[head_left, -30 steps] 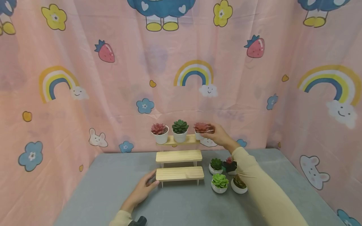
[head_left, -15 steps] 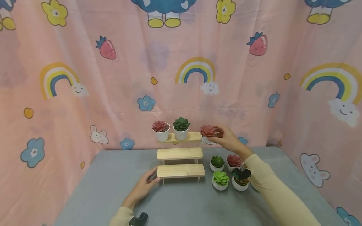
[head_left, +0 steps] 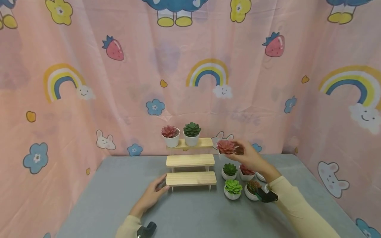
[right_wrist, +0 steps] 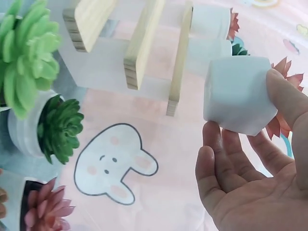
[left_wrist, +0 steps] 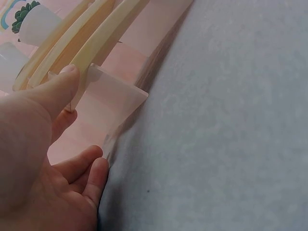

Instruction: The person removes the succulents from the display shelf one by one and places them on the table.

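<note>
My right hand [head_left: 250,156] grips a white pot with a red succulent [head_left: 226,147], held in the air just right of the top step. In the right wrist view the white pot [right_wrist: 238,94] sits between thumb and fingers, its underside facing the camera. My left hand [head_left: 150,195] holds the left end of the lowest step of a three-tier wooden stand [head_left: 191,178]; the left wrist view has the thumb on the board's edge [left_wrist: 108,36]. On the top step stand a potted red succulent [head_left: 171,136] and a potted dark green succulent [head_left: 191,134].
Right of the stand, several potted succulents stand on the grey table [head_left: 113,198]: a dark green one [head_left: 229,170], a light green one [head_left: 232,189], a red one [head_left: 246,172] and a brownish one [head_left: 252,188]. A pink printed curtain [head_left: 131,92] hangs behind.
My right hand has lifted the red succulent's pot off the top step's right end and carried it right and slightly down. The left hand keeps its place on the stand.
</note>
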`<control>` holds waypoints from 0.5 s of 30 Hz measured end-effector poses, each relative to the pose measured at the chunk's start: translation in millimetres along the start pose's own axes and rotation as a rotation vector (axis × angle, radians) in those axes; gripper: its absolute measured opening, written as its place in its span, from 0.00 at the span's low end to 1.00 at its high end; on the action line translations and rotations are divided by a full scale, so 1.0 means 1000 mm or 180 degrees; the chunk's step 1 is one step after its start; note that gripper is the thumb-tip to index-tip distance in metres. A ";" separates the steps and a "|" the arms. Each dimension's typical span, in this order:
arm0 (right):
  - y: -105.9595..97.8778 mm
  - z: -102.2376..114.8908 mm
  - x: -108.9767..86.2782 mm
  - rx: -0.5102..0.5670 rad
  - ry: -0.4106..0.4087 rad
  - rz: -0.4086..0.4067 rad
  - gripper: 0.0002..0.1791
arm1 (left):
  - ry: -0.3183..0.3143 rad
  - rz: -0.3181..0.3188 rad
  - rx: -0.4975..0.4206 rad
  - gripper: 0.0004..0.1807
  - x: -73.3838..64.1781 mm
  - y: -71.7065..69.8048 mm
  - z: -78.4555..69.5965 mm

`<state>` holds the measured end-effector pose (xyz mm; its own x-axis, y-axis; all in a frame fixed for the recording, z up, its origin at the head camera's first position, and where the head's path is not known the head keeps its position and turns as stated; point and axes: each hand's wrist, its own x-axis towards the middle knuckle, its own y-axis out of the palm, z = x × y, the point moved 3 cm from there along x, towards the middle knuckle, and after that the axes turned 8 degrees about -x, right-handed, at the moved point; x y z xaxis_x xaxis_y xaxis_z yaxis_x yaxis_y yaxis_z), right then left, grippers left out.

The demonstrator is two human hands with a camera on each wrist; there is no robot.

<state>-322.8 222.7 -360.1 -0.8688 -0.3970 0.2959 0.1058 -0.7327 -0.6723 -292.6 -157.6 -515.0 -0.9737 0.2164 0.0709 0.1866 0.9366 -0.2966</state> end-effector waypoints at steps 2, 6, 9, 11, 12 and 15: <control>0.001 -0.001 -0.006 -0.0048 0.0024 -0.0014 0.31 | -0.0022 -0.0007 0.0002 0.35 0.000 0.000 0.000; 0.005 -0.001 -0.018 -0.0109 0.0089 -0.0025 0.30 | -0.0050 -0.0016 0.0003 0.35 -0.001 -0.001 -0.001; 0.008 0.001 -0.026 -0.0112 0.0084 -0.0012 0.30 | -0.0043 -0.0016 0.0015 0.36 -0.001 -0.002 -0.001; 0.010 0.001 -0.031 -0.0068 0.0076 0.0016 0.30 | -0.0026 -0.0008 0.0020 0.36 0.000 -0.001 0.000; 0.011 0.001 -0.034 -0.0057 0.0060 0.0027 0.30 | -0.0023 -0.0011 0.0023 0.36 0.000 -0.001 0.001; 0.014 0.000 -0.042 0.0102 -0.0013 0.0081 0.30 | -0.0012 -0.0016 0.0014 0.36 0.001 -0.001 0.002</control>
<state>-284.8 228.9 -381.7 -0.8637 -0.4179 0.2819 0.1433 -0.7397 -0.6575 -293.7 -158.6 -516.7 -0.9751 0.2107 0.0686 0.1812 0.9365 -0.3004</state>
